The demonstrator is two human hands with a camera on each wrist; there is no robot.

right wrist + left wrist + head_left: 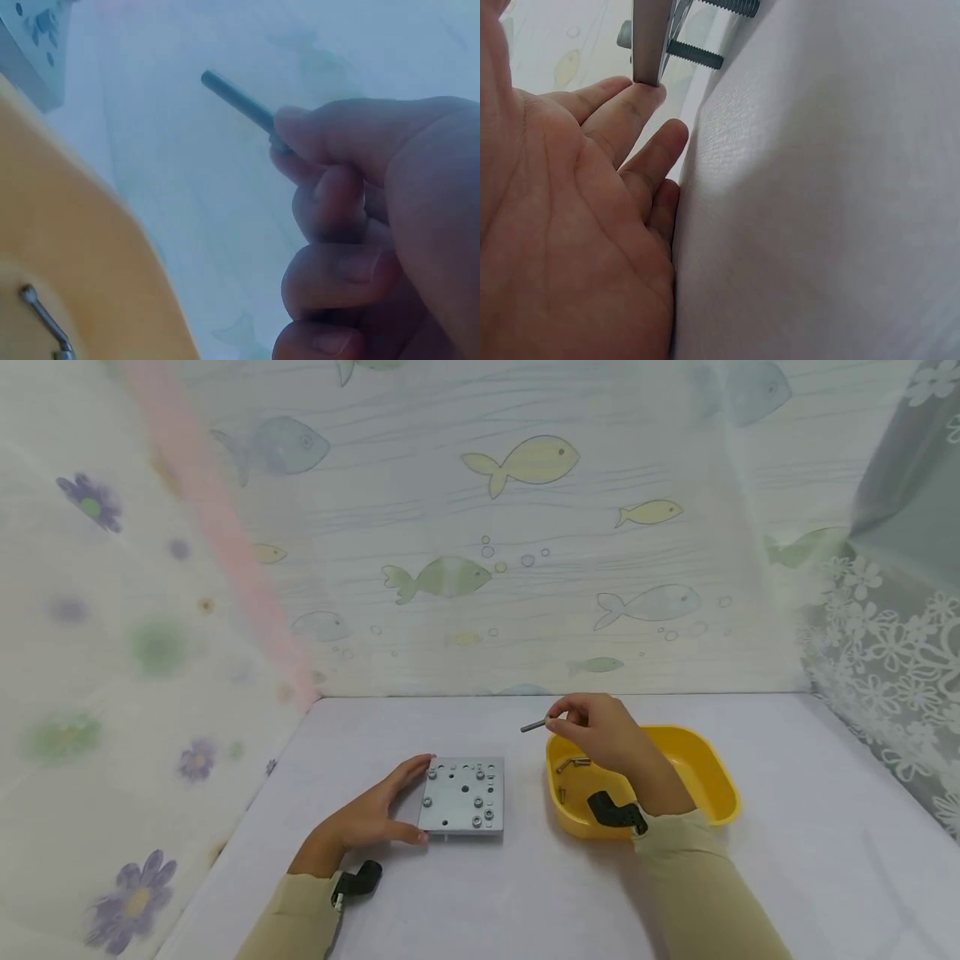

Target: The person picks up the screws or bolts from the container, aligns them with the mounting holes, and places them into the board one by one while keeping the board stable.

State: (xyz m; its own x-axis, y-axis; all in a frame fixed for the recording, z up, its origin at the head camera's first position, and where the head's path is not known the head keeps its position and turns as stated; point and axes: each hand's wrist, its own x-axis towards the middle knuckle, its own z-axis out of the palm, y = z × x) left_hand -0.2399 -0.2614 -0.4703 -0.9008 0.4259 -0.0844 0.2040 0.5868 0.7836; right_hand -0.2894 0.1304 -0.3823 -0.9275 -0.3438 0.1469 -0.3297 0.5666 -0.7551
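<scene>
On the table at left of centre is a square metal plate (459, 802) with holes and several socket-head screws in its top. My left hand (375, 817) spans its left side, thumb at the near edge and forefinger at the far corner. Seen from the left wrist, a fingertip meets the plate's edge (646, 45), and threaded screw shanks (696, 54) stick out of its underside. Above the yellow tray's far left rim, my right hand (600, 731) pinches a long metal screw (238, 100) between thumb and forefinger. Its bare end points left; the fingers cover its head.
Right of the plate stands a yellow plastic tray (718, 785), with a few loose screws (576, 762) in its left part. A white cloth covers the table (480, 893). Fish-printed sheeting (540, 610) hangs behind, and a flowered sheet (150, 693) hangs at left.
</scene>
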